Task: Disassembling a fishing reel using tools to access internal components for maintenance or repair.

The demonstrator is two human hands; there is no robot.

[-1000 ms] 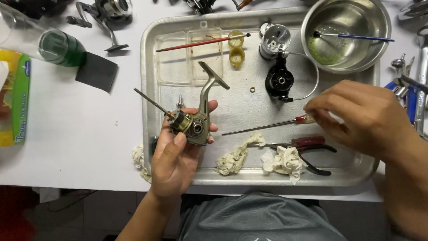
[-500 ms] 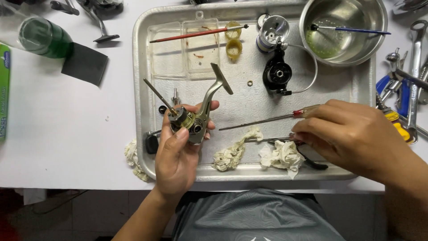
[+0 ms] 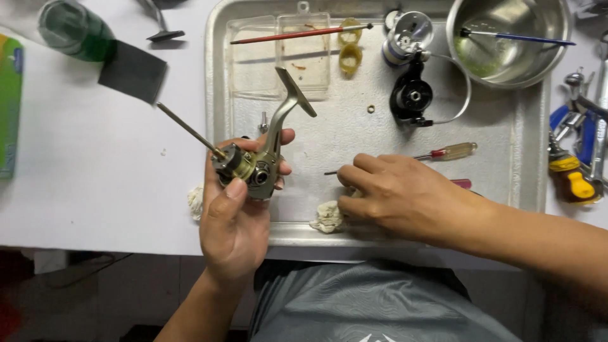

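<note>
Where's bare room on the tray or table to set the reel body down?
Free: tray middle, between the clear plastic box, black rotor and right hand; also white table left of the tray, below the dark card. Crowded: tray's top right by the steel bowl, and the tools right of it.

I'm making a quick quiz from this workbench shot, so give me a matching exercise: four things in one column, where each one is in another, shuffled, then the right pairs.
Things:
1. reel body
2. screwdriver
3. blue-handled brush
4. red-handled brush

Places:
A. across the clear plastic box
B. in the steel bowl
C. held in the left hand
D. flat on the tray, beyond the right hand

Pairs: 1-C, 2-D, 3-B, 4-A
</note>
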